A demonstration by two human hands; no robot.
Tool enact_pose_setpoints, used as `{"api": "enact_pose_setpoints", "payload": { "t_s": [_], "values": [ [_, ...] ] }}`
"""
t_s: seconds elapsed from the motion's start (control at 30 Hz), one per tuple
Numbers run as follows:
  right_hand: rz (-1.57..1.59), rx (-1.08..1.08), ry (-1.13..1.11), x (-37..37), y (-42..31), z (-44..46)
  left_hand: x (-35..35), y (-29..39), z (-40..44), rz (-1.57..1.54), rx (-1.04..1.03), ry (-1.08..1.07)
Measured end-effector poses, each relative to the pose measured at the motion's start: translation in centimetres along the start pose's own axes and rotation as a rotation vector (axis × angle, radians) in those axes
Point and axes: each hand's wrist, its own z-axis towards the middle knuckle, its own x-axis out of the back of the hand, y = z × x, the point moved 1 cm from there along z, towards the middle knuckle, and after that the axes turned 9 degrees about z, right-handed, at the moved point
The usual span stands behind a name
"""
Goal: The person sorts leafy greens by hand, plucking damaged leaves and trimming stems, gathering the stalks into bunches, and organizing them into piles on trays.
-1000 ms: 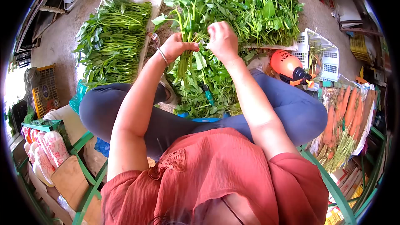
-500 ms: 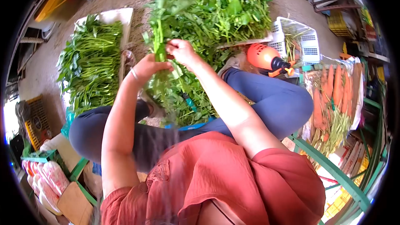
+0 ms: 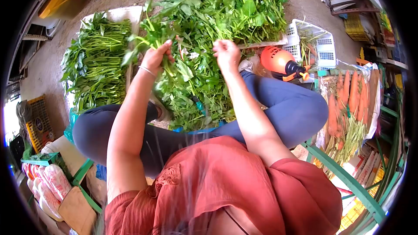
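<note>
My left hand (image 3: 156,57) is closed around a small bunch of long-stemmed leafy greens (image 3: 152,35), whose leaves fan out above and to the left of the fist. To the right, my right hand (image 3: 227,54) hovers at the near edge of a large heap of greens (image 3: 222,6). Its fingers are curled together; whatever may be between them is too small to make out. Between my legs lie loose leaves and stems (image 3: 187,104), with a small teal object (image 3: 200,105) among them. At the left, a neat stack of greens (image 3: 99,61) rests on a white tray (image 3: 136,19).
An orange spray bottle (image 3: 278,60) stands by my right foot, before a white plastic basket (image 3: 325,52) holding trimmings. Carrots (image 3: 353,93) with stalks lie farther right, beyond a green metal frame (image 3: 344,176). A yellow crate (image 3: 38,124) sits at the far left.
My hands have moved apart: the right went rightward, away from the bunch. The left hand keeps hold of the greens, which have tipped from upright toward the left.
</note>
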Motion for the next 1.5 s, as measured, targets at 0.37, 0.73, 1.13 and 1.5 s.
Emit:
{"api": "enact_pose_setpoints", "payload": {
  "t_s": [0.37, 0.73, 1.13, 1.5],
  "values": [
    [-0.009, -0.037, -0.497, -5.3, -2.6, -5.0, -1.6, 0.0, -0.6, -0.065, -0.183, -0.084],
    [0.272, -0.315, -0.559, -6.2, -2.5, -4.8, -0.7, -0.4, -0.1, -0.142, -0.066, -0.128],
    [0.29, -0.294, -0.391, -6.1, -2.8, -3.0, -1.3, 0.4, -1.1, -0.012, -0.033, -0.07],
    [-0.637, 0.129, -0.119, 0.0, -5.0, 1.4, 0.7, 0.9, 0.2, -0.35, -0.135, 0.094]
  ]
}}
